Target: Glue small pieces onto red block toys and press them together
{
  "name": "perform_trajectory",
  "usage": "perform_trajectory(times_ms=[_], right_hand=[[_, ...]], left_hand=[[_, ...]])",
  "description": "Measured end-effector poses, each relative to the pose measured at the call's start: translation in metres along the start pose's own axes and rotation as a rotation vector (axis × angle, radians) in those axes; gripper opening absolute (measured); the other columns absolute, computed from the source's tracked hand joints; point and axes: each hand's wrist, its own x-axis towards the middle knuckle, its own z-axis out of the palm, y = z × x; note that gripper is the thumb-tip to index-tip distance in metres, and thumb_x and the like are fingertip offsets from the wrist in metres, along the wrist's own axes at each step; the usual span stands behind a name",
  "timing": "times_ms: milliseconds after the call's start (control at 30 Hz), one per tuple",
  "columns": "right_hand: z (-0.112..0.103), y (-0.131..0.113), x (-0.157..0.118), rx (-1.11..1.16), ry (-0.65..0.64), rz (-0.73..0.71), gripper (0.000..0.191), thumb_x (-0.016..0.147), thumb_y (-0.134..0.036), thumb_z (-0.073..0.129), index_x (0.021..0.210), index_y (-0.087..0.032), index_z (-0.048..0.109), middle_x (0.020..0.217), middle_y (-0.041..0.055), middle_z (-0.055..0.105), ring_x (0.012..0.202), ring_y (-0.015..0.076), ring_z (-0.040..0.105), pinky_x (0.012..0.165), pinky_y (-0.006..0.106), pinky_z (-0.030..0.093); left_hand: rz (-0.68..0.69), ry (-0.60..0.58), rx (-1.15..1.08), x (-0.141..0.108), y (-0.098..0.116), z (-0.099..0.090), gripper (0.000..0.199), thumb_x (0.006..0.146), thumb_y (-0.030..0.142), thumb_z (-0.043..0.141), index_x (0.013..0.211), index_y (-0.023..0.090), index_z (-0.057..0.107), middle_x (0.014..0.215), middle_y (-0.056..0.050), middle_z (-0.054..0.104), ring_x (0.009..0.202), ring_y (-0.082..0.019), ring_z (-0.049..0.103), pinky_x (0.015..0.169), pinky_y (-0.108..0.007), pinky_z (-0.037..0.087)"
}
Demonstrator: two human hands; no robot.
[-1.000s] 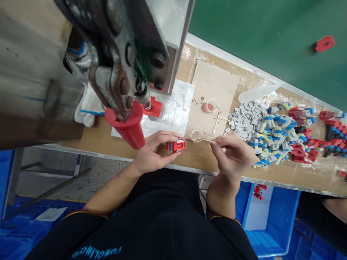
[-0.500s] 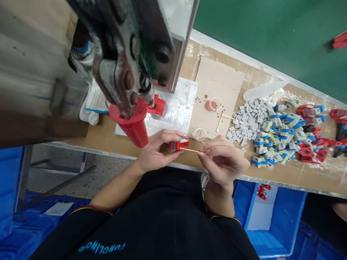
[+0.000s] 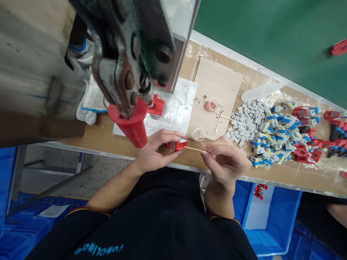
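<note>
My left hand (image 3: pixel 154 150) grips a small red and grey plastic part (image 3: pixel 177 144) between thumb and fingers, near the table's front edge. Pinched in my right hand (image 3: pixel 227 159) is a thin wooden cotton swab (image 3: pixel 193 148), its far tip at the right side of the red part. Whether that tip touches the part I cannot tell. Just beyond the swab stands a small clear cup (image 3: pixel 198 134). Farther back, another clear cup (image 3: pixel 214 104) with red matter in it sits on a stained cardboard sheet (image 3: pixel 219 79). Two more swabs (image 3: pixel 219 123) lie there.
A press with a red handle (image 3: pixel 130 126) overhangs the left side, above a metal plate (image 3: pixel 179 112) and a red part (image 3: pixel 157 105). Piles of grey pieces (image 3: pixel 246 121) and blue-grey blocks (image 3: pixel 276 135) lie right. A blue bin (image 3: pixel 282 220) stands below the edge.
The swab's tip has drawn back slightly to the right, from over the red part to its side. My right hand has shifted slightly right. The view has moved a little.
</note>
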Motion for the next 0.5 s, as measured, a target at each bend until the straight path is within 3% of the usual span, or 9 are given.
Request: perform_trajectory(times_ms=[500], right_hand=[[0.0008,0.0,0.0037,-0.092,-0.001,-0.036,0.024,0.086,-0.002,0.079,0.093,-0.024,0.073,0.077,-0.0026,0.079,0.064,0.0161,0.071,0.058,0.032,0.054]], left_hand=[[0.023,-0.001,0.061,-0.0004,-0.0001,-0.0016,0.053,0.082,0.005,0.089,0.129,0.023,0.074,0.117,-0.008,0.083,0.106,-0.021,0.082,0.095,-0.031,0.07]])
